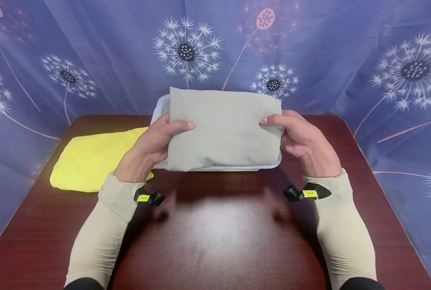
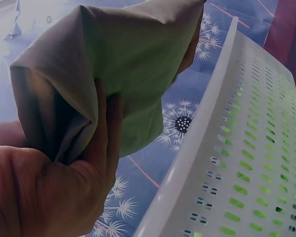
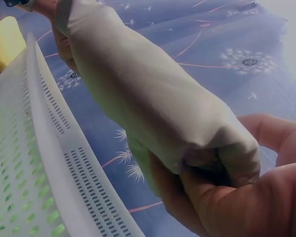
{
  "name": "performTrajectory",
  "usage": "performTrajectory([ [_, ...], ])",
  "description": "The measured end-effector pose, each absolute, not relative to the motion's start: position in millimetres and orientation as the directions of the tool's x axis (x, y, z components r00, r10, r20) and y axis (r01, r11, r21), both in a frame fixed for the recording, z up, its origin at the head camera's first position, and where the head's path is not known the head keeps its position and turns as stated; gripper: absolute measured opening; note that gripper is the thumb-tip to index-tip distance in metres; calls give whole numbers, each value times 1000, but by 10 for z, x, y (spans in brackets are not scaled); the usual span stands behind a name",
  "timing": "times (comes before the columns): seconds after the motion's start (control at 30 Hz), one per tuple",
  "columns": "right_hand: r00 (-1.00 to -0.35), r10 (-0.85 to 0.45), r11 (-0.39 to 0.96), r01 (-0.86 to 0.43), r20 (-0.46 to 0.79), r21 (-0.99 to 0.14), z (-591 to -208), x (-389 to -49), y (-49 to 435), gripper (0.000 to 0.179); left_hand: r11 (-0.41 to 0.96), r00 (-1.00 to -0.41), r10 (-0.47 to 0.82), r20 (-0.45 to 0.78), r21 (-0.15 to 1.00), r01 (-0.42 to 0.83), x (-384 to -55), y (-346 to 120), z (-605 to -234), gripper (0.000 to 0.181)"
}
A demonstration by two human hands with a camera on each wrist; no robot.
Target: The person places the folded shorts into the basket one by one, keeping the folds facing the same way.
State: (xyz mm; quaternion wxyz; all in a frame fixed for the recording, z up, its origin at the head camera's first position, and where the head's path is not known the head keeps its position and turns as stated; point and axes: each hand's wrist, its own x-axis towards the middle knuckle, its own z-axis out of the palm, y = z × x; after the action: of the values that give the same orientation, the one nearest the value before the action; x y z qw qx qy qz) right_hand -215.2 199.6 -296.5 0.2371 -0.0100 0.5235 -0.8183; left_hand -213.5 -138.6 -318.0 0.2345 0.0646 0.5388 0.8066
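A folded light-grey cloth (image 1: 224,129) is held up by both hands above a white perforated basket (image 1: 161,105). The left hand (image 1: 152,141) grips its left end, thumb on the near face and fingers behind. At the right end, the right hand (image 1: 302,137) pinches it the same way. In the left wrist view, the cloth (image 2: 138,64) shows open folds at its end, and the basket (image 2: 246,148) stands just beside it. The right wrist view has the cloth (image 3: 153,84) stretching away from the fingers. Green shows through the holes of the basket (image 3: 34,158).
A folded yellow cloth (image 1: 88,161) lies on the dark red-brown table (image 1: 215,241), left of the basket and partly behind the left arm. Behind the table hangs a blue curtain (image 1: 121,48) with a dandelion print.
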Motion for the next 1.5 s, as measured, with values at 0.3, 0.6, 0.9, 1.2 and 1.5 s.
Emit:
performTrajectory([
  [0.3, -856, -475, -300, 375, -203, -877, -3009, -2175, 1995, 28, -322, -878, 455, -150, 891, -319, -2180, -1411, -3206, 28],
  [0.6, -869, -443, -246, 356, -222, -901, -3049, -2217, 1958, 27, -317, -882, 422, -210, 877, -360, -2218, -1446, -3232, 24],
  [0.9, -878, -419, -256, 357, -229, -898, -3118, -2344, 1941, 27, -286, -918, 336, -210, 906, -312, -2276, -1438, -3276, 30],
  [1.2, -893, -377, -235, 347, -244, -908, -3199, -2428, 1896, 33, -149, -942, 291, -169, 964, -220, -2361, -1413, -3344, 57],
  [1.5, -902, -337, -184, 342, -268, -921, -3273, -2509, 1853, 33, -37, -949, 264, -174, 981, -190, -2445, -1392, -3428, 61],
])
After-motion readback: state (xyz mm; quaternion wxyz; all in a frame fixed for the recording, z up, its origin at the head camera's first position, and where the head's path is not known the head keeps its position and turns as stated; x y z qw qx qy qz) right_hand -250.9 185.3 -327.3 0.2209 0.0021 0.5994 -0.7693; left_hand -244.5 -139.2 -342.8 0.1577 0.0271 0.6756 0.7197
